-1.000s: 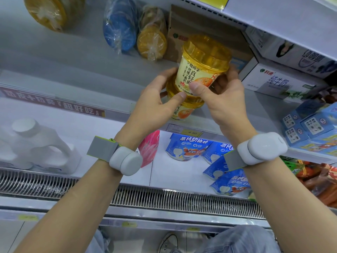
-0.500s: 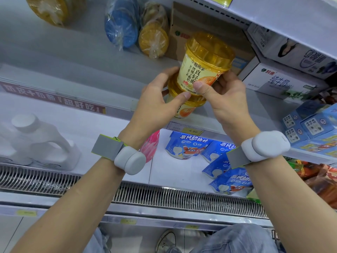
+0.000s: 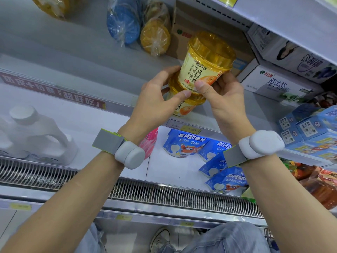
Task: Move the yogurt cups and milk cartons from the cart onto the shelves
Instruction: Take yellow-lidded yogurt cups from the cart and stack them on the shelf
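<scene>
Your left hand (image 3: 155,105) and right hand (image 3: 226,101) pinch two stacked orange plastic yogurt cups (image 3: 202,70), held above the white shelf's (image 3: 73,57) front edge. The upper cup leans; loosen your thumbs and it could slide off.

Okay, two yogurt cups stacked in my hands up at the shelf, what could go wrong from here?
1. The top cup only sits on the bottom cup, tilted; it may slide off as you set them down.
2. Your left hand and right hand grip mostly around the join between the cups, so the stack could pivot.
3. The wrapped cups and carton sit just behind; pushing in too far could knock them.
</scene>
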`<action>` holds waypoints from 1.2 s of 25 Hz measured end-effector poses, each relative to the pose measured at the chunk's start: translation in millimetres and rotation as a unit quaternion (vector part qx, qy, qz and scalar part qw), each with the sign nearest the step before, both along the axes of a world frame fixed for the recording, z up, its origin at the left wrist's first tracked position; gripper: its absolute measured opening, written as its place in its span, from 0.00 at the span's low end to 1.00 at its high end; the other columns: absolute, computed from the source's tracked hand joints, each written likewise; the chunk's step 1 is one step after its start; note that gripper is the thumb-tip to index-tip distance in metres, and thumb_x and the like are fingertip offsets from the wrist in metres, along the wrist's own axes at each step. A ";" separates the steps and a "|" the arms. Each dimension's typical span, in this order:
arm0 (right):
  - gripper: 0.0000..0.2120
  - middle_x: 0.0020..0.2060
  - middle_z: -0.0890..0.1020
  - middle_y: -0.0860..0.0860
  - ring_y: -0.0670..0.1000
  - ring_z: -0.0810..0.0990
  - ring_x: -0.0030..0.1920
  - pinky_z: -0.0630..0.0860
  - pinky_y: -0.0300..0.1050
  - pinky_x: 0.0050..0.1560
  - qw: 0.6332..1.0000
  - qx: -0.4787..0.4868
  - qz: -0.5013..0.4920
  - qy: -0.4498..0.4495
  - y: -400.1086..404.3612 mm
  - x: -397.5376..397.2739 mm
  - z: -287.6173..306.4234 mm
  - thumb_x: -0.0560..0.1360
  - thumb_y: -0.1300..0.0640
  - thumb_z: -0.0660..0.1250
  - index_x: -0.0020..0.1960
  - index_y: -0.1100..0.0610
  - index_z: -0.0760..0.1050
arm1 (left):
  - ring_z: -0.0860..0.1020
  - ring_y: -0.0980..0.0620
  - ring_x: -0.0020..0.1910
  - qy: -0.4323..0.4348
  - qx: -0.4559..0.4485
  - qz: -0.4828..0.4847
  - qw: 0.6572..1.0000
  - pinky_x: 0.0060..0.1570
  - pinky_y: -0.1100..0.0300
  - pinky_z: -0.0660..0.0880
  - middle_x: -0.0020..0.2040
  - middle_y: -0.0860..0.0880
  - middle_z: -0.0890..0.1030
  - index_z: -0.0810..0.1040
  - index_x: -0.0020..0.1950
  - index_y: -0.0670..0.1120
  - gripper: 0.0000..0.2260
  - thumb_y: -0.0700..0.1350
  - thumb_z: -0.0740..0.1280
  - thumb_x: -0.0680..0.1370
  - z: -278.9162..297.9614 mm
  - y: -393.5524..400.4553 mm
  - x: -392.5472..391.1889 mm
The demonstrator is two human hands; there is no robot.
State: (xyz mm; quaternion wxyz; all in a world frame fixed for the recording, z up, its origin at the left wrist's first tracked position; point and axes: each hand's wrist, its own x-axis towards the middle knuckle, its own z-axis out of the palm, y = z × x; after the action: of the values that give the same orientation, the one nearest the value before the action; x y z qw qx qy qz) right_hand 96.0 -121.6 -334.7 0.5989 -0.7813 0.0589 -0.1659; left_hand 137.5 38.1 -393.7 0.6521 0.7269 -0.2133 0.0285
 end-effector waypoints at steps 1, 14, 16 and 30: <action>0.21 0.55 0.83 0.50 0.44 0.84 0.55 0.79 0.39 0.53 1.000 0.001 -0.004 0.000 0.7 -0.1 -0.4 0.74 0.66 0.73 0.65 0.61 0.72 | 0.76 0.58 0.66 -0.001 0.001 0.000 1.000 0.65 0.63 0.75 0.66 0.55 0.79 0.72 0.74 0.50 0.26 0.51 0.74 0.77 -0.3 0.0 0.6; 0.23 0.59 0.82 0.55 0.46 0.83 0.57 0.79 0.40 0.54 1.000 -0.012 -0.019 0.010 2.0 -0.4 -4.3 0.76 0.66 0.71 0.68 0.65 0.69 | 0.77 0.56 0.66 0.006 -0.005 0.007 1.000 0.65 0.53 0.77 0.66 0.54 0.80 0.73 0.73 0.51 0.27 0.53 0.74 0.76 -3.9 -1.0 3.0; 0.22 0.59 0.81 0.53 0.45 0.83 0.57 0.79 0.39 0.54 1.000 -0.008 -0.015 0.010 0.4 0.0 -5.8 0.77 0.66 0.71 0.68 0.63 0.69 | 0.77 0.57 0.66 0.006 -0.001 0.008 1.000 0.66 0.54 0.77 0.67 0.54 0.79 0.72 0.73 0.51 0.27 0.53 0.74 0.77 -2.9 -0.8 1.0; 0.36 0.77 0.67 0.55 0.53 0.68 0.75 0.69 0.45 0.72 0.991 -0.119 -0.015 0.064 -9.3 -30.9 -20.4 0.77 0.56 0.72 0.80 0.61 0.59 | 0.73 0.51 0.68 -0.083 0.105 0.036 0.990 0.66 0.48 0.75 0.72 0.48 0.74 0.69 0.77 0.47 0.26 0.47 0.70 0.79 -7.6 17.2 -31.9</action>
State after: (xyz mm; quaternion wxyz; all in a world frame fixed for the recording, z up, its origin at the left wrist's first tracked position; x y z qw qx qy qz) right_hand 65.2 -130.9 -355.0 0.4944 -0.8548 0.0888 -0.1306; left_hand 105.6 55.3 -401.3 0.5509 0.7937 -0.2419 0.0898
